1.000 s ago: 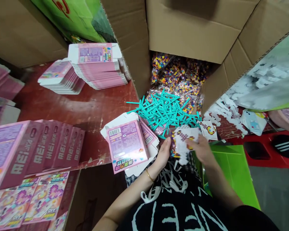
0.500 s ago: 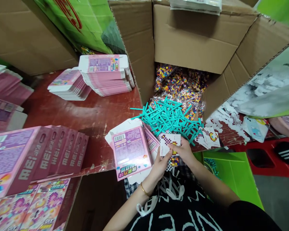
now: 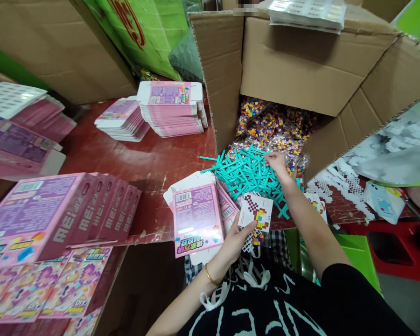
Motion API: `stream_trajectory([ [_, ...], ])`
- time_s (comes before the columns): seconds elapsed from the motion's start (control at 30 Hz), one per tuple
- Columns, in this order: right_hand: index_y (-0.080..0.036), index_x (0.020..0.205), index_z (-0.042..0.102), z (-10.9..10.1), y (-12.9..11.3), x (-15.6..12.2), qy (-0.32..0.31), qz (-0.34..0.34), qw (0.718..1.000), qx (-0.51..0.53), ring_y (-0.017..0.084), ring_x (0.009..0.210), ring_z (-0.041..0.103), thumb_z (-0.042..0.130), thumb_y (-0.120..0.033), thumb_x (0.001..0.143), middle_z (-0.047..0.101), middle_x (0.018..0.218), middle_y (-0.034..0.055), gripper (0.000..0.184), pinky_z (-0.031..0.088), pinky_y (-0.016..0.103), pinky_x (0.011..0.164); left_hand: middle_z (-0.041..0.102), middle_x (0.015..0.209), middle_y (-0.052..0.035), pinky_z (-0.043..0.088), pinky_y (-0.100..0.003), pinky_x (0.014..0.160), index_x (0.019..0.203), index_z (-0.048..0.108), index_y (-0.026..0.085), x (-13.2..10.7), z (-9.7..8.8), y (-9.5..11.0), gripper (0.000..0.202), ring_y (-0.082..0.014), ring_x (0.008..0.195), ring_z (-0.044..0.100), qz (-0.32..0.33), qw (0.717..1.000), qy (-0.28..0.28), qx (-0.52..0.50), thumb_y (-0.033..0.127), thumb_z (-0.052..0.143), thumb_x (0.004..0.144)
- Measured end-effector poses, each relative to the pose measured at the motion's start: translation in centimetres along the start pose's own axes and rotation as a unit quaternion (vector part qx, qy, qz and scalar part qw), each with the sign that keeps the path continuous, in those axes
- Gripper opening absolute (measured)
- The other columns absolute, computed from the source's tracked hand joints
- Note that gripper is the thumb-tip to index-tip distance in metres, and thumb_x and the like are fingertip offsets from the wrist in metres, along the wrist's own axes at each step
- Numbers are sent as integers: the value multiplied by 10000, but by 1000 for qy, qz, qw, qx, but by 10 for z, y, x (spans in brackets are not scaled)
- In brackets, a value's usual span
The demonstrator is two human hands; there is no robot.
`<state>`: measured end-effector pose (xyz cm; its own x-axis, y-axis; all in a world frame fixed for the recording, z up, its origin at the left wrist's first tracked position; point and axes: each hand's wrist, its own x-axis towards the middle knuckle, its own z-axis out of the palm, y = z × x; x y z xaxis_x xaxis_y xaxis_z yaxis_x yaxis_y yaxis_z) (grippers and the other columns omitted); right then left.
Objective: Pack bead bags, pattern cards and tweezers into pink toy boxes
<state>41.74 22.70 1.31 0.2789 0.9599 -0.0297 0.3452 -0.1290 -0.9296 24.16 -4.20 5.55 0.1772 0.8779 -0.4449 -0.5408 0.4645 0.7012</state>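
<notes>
A white card point(image 3: 255, 211) with a printed pixel pattern is gripped in my left hand point(image 3: 235, 240), the thumb lying over its lower edge. Beneath the card, a white plastic grid point(image 3: 248, 245) and a small clear bag of coloured beads point(image 3: 258, 239) stick out from the same hand. My right hand point(image 3: 277, 164) is at the far right part of a heap of thin teal plastic sticks point(image 3: 247, 170). Its fingers are pinched together on a teal stick, though the fingertips are partly hidden.
Left of my hands lie pink-purple boxes point(image 3: 198, 219). Flat box stacks point(image 3: 175, 114) sit farther back, upright boxes point(image 3: 101, 205) at left. An open carton point(image 3: 294, 70) holds bags of colourful beads point(image 3: 276, 126). More cards point(image 3: 317, 205) and white grids point(image 3: 331, 184) lie right.
My right hand has let go of the card and moved forward to the teal sticks. My left hand keeps the card, grid and bead bag. The view has shifted slightly left.
</notes>
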Motion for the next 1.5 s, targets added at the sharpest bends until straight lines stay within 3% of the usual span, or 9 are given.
stream_trajectory([
  [0.37, -136, 713, 600, -1, -26, 25, 36, 43, 997, -58, 234, 760, 630, 735, -126, 748, 601, 709, 32, 140, 542, 329, 760, 720, 1201, -133, 462, -480, 1064, 1231, 573, 160, 4, 4, -8, 623, -304, 1105, 682, 7, 999, 24, -29, 332, 849, 698],
  [0.5, -188, 929, 664, -36, -39, -60, -4, -229, 973, -13, 258, 914, 659, 705, -283, 884, 662, 1005, 89, 113, 595, 363, 782, 689, 1269, -134, 435, -482, 1101, 1315, 531, 175, 5, 3, -6, 687, -303, 1185, 644, 34, 997, 42, -57, 336, 839, 723],
  [0.63, -286, 1191, 674, -74, -17, -179, -145, -531, 830, -94, 246, 1072, 659, 582, -180, 995, 681, 1151, 44, 241, 599, 380, 935, 629, 1368, -124, 407, -471, 1134, 1351, 524, 196, 6, 7, -7, 723, -305, 1294, 568, 41, 995, 31, -84, 369, 839, 724],
  [0.77, -193, 1467, 476, -79, -5, -237, -197, -594, 769, -130, 280, 1208, 591, 551, -64, 981, 603, 1315, 116, 508, 569, 444, 1020, 584, 1426, -113, 354, -441, 1179, 1294, 584, 185, 3, 13, -11, 637, -290, 1374, 489, 60, 995, 22, -78, 460, 798, 761],
  [0.97, -268, 1359, 564, -82, -31, -237, -146, -517, 842, -46, 298, 1182, 601, 520, -93, 927, 630, 1246, 91, 467, 577, 509, 974, 669, 1289, -112, 418, -466, 1118, 1299, 563, 185, -5, 13, 1, 621, -301, 1243, 592, 125, 991, -9, 49, 456, 781, 784],
  [1.1, -295, 1267, 588, -78, -58, -215, -149, -262, 952, 59, 304, 1088, 641, 794, -369, 852, 625, 1216, 81, 469, 640, 429, 815, 696, 1175, -98, 511, -444, 1002, 1302, 538, 199, -23, 10, 20, 607, -290, 1099, 654, 135, 983, -31, 118, 404, 785, 787],
  [1.2, -262, 1159, 633, -56, -79, -200, -359, -108, 920, 113, 252, 878, 698, 852, -453, 792, 683, 1037, 44, 468, 642, 324, 679, 638, 1287, -110, 496, -434, 1034, 1314, 509, 220, -38, 4, 35, 566, -290, 1167, 621, 166, 975, -34, 144, 358, 755, 822],
  [1.37, -200, 1042, 677, 14, -115, -172, -453, -43, 869, 191, 244, 831, 687, 933, -454, 672, 694, 977, 37, 516, 622, 329, 708, 498, 1451, -121, 393, -473, 1142, 1449, 320, 254, -55, -32, 67, 623, -287, 1334, 499, 224, 953, 52, 197, 438, 607, 927],
  [1.5, -204, 978, 627, 99, -129, -117, -374, -18, 872, 315, 263, 932, 678, 963, -535, 539, 694, 996, 36, 644, 604, 362, 832, 285, 1562, -181, 211, -549, 1218, 1489, 271, 202, -55, -87, 82, 821, -346, 1474, 263, 336, 805, 244, 424, 442, 716, 841],
])
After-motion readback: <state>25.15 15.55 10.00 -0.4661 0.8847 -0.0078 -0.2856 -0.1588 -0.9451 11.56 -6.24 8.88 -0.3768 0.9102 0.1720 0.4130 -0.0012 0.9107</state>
